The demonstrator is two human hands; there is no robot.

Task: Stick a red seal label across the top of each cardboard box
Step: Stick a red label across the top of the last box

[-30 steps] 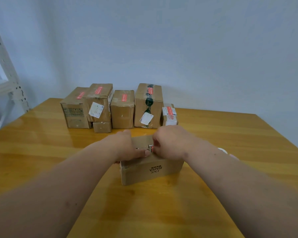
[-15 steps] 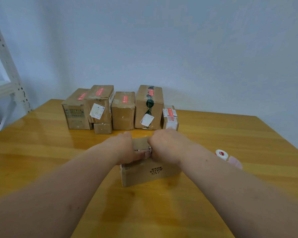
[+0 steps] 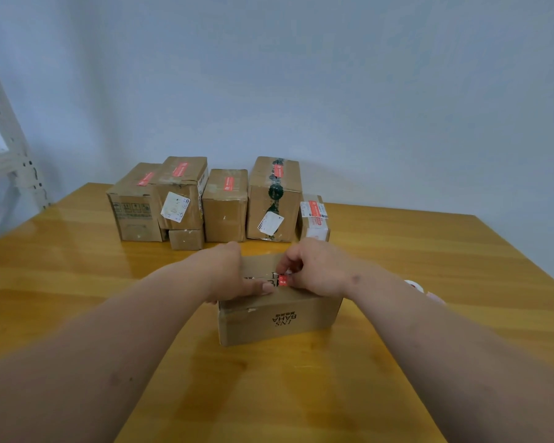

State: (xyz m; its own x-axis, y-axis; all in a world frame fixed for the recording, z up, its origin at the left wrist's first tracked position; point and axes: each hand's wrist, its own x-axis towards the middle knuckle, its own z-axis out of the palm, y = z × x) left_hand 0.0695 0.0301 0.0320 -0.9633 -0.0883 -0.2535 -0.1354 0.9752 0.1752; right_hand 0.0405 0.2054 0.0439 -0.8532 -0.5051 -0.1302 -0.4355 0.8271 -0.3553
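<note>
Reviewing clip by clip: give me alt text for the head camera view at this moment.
Two bare hands work on top of a cardboard box on a wooden table: the right hand pinches a red seal label, the left hand lies flat on the lid. Behind stands a row of boxes already bearing red labels.
</note>
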